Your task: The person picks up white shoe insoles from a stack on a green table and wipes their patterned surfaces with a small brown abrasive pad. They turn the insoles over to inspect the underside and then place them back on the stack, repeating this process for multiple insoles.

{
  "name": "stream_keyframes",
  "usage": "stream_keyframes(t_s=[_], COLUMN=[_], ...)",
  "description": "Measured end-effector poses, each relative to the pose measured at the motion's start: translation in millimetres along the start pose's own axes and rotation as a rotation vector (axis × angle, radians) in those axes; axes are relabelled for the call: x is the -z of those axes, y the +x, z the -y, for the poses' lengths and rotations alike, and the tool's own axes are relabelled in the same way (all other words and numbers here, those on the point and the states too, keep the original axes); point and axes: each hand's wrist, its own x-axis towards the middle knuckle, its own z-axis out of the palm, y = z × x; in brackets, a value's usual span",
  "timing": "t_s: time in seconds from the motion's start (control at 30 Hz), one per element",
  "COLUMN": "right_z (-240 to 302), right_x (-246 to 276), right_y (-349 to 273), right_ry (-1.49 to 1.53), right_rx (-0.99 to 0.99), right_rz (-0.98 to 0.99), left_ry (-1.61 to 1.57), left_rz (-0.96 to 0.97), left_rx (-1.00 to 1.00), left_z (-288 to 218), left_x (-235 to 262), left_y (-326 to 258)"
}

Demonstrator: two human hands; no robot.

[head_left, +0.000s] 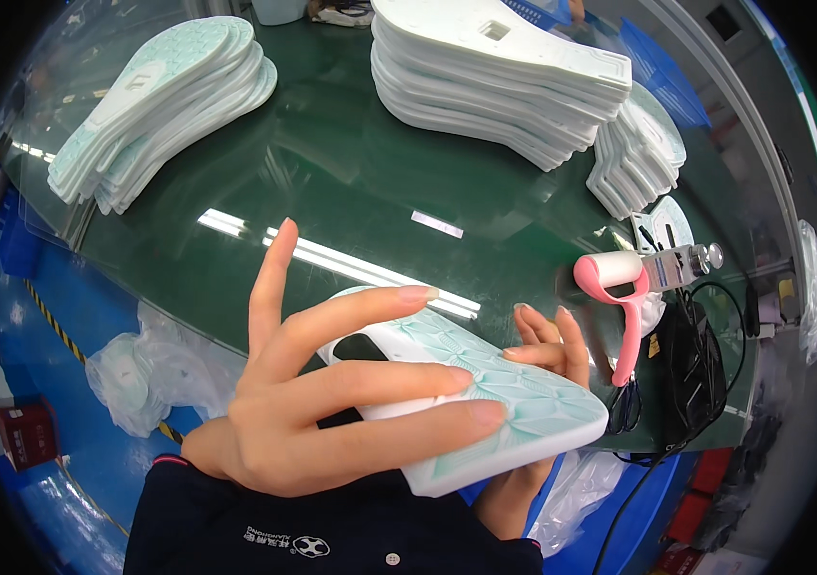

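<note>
A white moulded panel (pixel 552 412), tilted, with a raised teal leaf-like pattern and a dark oval opening at its left end, is held in front of my body. Over its upper face lies my left hand (pixel 317 393), fingers stretched and spread, two fingertips touching the pattern and one finger pointing up off it. Its thumb is hidden. From the far right side my right hand (pixel 547 350) grips the panel, with curled fingers showing at its edge and the palm hidden beneath.
On the green table (pixel 351 192) stand a stack of patterned panels (pixel 164 105) at far left, a tall white stack (pixel 494 86) at the back and a smaller stack (pixel 638 153) beside it. At right are a pink-handled roller (pixel 627 307) and a black pouch (pixel 691 374) with cables.
</note>
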Motion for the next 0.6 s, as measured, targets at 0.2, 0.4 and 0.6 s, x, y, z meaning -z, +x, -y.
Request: stream_keyframes(t_s=[0.2,0.4,0.6], right_z=[28.2,57.3,63.4], right_x=[5.1,6.9,6.9], right_y=[13.7,28.0,31.8], right_ry=[-0.230,-0.506,-0.691], right_rx=[0.338,0.560,0.658], right_rz=[-0.114,0.108,0.254], left_ry=[-0.272,-0.445,-0.327], left_rz=[-0.075,-0.016,-0.299], left_rx=[0.251,0.371,0.223], left_z=[19.8,28.6,5.8], left_x=[-16.2,-36.9,-34.2], left_y=[-10.7,-20.4,3.6])
